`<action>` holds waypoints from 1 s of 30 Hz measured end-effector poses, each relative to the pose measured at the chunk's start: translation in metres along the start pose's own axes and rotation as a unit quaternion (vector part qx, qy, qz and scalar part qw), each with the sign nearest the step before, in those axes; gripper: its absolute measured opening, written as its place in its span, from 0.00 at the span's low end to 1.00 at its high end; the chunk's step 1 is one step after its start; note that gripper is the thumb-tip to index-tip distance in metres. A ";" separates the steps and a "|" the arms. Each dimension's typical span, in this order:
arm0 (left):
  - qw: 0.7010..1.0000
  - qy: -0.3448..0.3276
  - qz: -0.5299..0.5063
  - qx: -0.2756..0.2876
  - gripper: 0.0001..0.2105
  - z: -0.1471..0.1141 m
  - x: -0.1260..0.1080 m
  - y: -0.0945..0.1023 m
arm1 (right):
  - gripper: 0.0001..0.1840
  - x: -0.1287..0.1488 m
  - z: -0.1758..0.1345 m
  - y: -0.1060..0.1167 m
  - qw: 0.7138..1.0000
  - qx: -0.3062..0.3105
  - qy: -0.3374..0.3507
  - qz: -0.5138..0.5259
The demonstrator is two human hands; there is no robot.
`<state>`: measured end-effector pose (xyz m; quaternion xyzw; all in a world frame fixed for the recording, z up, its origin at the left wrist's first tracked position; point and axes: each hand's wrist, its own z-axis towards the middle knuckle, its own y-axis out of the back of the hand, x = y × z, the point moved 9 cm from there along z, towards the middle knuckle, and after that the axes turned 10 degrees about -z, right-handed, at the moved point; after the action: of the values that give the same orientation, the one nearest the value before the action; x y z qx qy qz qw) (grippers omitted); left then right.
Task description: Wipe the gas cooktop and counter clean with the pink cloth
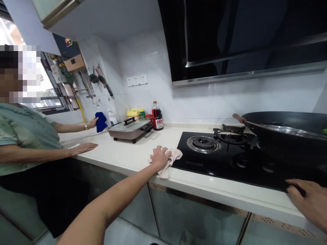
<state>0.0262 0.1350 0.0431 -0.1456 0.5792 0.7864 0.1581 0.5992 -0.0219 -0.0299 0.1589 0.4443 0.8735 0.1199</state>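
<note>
My left hand [158, 158] presses a pale pink cloth [175, 154] onto the white countertop [133, 156], with its fingers bent over the fabric. The cloth lies bunched at the left edge of the black gas stove [204, 163], and one corner hangs at the counter's front edge. At the far right, my right hand [310, 200] rests by the stove's front edge, holding nothing, its thumb apart from the fingers. Behind that hand a large black wok [283, 143] sits over the right side of the stove, with a wooden handle [239, 118] sticking out.
An electric pan with a glass lid [129, 131] stands left of the stove, beside a dark sauce bottle [157, 117]. Farther left, a person [33, 136] holds a blue cloth [101, 121], the other hand flat on the counter. A range hood [245, 41] hangs above.
</note>
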 end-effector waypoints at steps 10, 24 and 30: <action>1.000 0.009 0.004 0.006 0.21 0.105 -0.080 -0.060 | 0.24 0.023 -0.004 0.028 1.000 0.011 0.017 -0.003; 0.973 -0.226 0.043 0.034 0.19 -0.006 -0.171 -0.069 | 0.25 0.038 -0.007 0.034 0.999 0.010 0.016 -0.046; 0.965 -0.260 0.015 0.033 0.20 -0.016 -0.251 -0.104 | 0.24 0.041 -0.007 0.038 0.999 0.010 0.013 -0.043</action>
<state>0.2985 0.1284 0.0522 0.0773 0.5461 0.7797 0.2964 0.5556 -0.0349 0.0043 0.1297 0.4608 0.8651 0.1498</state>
